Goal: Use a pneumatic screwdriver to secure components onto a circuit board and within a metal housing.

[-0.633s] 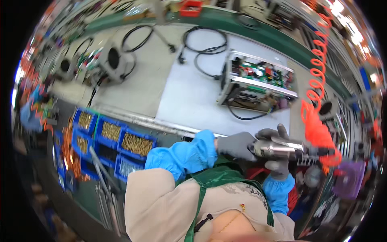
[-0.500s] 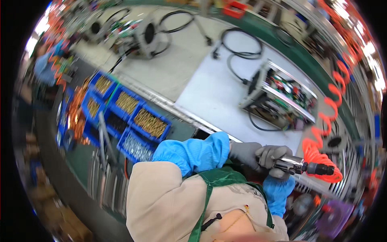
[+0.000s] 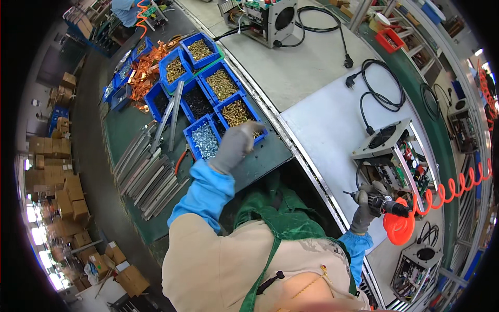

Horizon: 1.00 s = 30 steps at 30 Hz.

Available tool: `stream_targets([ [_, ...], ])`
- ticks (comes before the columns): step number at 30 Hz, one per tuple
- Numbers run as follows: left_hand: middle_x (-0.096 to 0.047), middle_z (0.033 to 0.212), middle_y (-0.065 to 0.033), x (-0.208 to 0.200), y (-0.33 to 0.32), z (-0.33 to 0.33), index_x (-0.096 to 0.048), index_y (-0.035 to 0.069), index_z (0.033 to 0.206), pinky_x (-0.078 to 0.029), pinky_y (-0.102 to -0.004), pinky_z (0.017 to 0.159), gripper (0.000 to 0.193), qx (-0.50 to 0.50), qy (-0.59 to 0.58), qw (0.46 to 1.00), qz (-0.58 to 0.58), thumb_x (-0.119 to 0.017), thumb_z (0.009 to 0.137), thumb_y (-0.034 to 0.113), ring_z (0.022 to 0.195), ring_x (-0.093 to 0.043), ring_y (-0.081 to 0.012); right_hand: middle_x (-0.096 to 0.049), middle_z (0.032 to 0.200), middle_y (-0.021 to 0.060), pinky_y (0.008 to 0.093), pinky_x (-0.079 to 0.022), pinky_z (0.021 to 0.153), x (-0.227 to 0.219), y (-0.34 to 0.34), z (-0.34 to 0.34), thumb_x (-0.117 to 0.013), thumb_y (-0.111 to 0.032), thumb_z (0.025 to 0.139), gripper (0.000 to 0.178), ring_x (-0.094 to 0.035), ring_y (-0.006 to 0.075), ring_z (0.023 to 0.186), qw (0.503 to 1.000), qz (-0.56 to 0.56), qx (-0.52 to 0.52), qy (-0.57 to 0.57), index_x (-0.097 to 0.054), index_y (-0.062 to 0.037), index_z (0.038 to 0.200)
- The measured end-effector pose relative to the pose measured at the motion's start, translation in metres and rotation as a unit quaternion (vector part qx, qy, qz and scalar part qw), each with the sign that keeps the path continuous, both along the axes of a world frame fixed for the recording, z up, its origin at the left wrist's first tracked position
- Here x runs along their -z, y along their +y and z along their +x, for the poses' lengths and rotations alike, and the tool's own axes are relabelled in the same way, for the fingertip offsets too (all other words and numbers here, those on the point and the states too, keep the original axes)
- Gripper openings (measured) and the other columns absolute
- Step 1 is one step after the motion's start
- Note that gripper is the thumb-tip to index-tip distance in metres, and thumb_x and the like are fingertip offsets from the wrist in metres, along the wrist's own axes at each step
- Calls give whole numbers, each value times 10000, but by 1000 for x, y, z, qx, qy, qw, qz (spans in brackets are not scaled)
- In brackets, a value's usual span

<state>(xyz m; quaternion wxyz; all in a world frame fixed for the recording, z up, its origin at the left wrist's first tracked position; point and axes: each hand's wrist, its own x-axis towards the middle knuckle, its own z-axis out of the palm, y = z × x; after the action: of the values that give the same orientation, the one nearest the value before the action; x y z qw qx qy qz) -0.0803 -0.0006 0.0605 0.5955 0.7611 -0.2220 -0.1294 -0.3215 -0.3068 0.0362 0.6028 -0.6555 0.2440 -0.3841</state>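
Note:
My left hand (image 3: 235,149), in a grey glove, reaches over the near corner of a blue bin of brass screws (image 3: 235,113). Its fingers are curled together at the bin's edge, and whatever they pinch is hidden. Beside it stands a blue bin of silver fasteners (image 3: 204,140). My right hand (image 3: 365,207), also gloved, is wrapped round a silver and black air screwdriver (image 3: 383,203), its thin bit pointing left. An orange coiled hose (image 3: 399,223) hangs at the tool's rear end. Just beyond that hand sits an open-framed electronic unit (image 3: 397,161) with a fan.
More blue bins hold brass pieces (image 3: 199,49) and black parts (image 3: 196,101). Metal strips (image 3: 150,177) and copper-coloured parts (image 3: 148,73) lie on the green bench. A black power cable (image 3: 400,99) loops over the white board (image 3: 322,117). Another unit (image 3: 270,21) stands farther back.
My left hand has left the screwdriver and moved left to the brass screw bin. My right hand still grips the tool, its bit now showing. The view has turned toward the bins.

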Motion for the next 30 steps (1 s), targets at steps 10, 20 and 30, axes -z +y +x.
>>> stream_targets([
  [10, -669, 1025, -149, 30, 114, 103, -600, 103, 1200, -521, -382, 771, 360, -249, -135, 899, 333, -596, 862, 227, 910, -655, -307, -641, 895, 71, 343, -492, 847, 7, -1, 16, -695, 18, 703, 528, -615, 175, 846, 995, -22, -11, 96, -498, -21, 1191],
  [20, -645, 1040, -182, 52, 94, 165, -601, 51, 1058, -486, -443, 854, 343, -26, -35, 790, 611, -661, 816, 287, 996, -607, -355, -610, 807, 43, 295, -503, 691, -13, 7, 31, -656, -6, 695, 472, -558, 113, 655, 993, -5, 54, 109, -544, -37, 1152],
  [30, -619, 1139, -178, 65, 94, 169, -608, 56, 1107, -473, -422, 907, 364, -18, -7, 783, 622, -647, 822, 279, 1071, -579, -356, -406, 639, -2, 353, -424, 722, -121, -34, 14, -602, -127, 778, 454, -412, 119, 584, 977, -134, -64, -156, -516, -23, 1212],
])
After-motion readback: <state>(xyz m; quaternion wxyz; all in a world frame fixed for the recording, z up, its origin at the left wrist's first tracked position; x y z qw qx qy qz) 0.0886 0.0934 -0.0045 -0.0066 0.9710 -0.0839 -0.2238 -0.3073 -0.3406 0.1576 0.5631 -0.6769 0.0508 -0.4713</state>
